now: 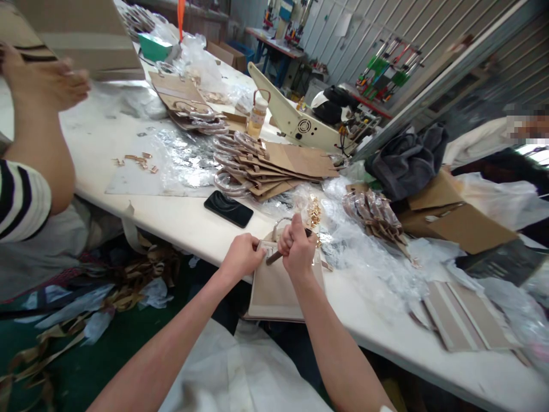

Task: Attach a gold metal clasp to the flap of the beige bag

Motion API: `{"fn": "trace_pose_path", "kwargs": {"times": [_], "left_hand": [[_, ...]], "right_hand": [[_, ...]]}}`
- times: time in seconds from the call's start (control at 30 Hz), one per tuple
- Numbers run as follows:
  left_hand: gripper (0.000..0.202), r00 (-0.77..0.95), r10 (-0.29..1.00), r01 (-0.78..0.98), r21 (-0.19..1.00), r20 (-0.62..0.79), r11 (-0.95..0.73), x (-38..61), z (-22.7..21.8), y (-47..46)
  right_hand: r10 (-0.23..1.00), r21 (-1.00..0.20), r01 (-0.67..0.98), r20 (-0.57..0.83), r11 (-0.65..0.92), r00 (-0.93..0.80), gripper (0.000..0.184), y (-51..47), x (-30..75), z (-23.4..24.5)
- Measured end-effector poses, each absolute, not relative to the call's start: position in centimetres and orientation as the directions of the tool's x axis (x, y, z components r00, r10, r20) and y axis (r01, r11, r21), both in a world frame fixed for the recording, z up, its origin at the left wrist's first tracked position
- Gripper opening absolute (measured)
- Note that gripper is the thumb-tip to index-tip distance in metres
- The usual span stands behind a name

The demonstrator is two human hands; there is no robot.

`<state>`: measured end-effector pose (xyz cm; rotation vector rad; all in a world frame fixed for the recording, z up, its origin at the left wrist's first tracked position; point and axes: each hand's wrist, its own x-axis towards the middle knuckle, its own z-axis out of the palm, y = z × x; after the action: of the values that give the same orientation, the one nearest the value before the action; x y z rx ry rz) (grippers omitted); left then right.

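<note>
A beige bag panel (277,294) with a curved handle (281,224) at its far end lies over the table's near edge, in front of my body. My left hand (241,258) is closed on the panel's upper left edge, thumb on top. In my right fist (298,247) is a dark rod-shaped tool (274,257), slanting down to the left; its tip meets the panel near a small fitting close to my left thumb. The exact kind of tool cannot be made out. Just beyond my right hand sits a pile of small gold metal fittings (315,212).
A black phone (228,209) lies left of the panel. Behind it are stacked bag pieces (283,163) with wrapped handles and a bottle (257,117). Crumpled plastic (364,257) spreads to the right, near another panel (467,315). A co-worker's hand (47,80) is at left.
</note>
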<state>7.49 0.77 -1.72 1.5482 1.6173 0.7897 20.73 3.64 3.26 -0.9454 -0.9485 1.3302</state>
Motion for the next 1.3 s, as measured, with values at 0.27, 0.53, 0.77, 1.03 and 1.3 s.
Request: {"fn": "trace_pose_path", "kwargs": {"times": [0.27,0.53,0.77,1.03,1.3], "left_hand": [[0.027,0.008,0.996,0.512,0.856,-0.089,0.073,7.4,-2.4,0.6],[0.03,0.035,0.994,0.472,0.878,-0.106,0.077,7.0,-2.4,1.1],[0.036,0.034,0.993,0.373,0.923,-0.11,0.09,7.0,-2.9,1.0],[0.031,0.061,0.993,0.388,0.919,-0.099,0.067,7.0,-3.3,1.0],[0.025,0.105,0.985,0.384,0.919,-0.14,0.09,6.7,-2.9,0.6]], "right_hand": [[0.942,-0.922,-0.219,-0.333,-0.318,0.035,0.07,8.7,19.3,2.0],[0.907,-0.885,-0.215,-0.422,-0.414,-0.008,0.071,9.9,19.3,2.2],[0.981,-0.955,-0.231,0.167,0.185,0.094,0.066,4.6,20.3,3.7],[0.957,-0.957,0.061,0.286,0.283,0.054,0.063,2.3,20.1,1.8],[0.993,-0.96,-0.281,-0.035,-0.001,0.113,0.069,8.5,20.1,3.8]]}}
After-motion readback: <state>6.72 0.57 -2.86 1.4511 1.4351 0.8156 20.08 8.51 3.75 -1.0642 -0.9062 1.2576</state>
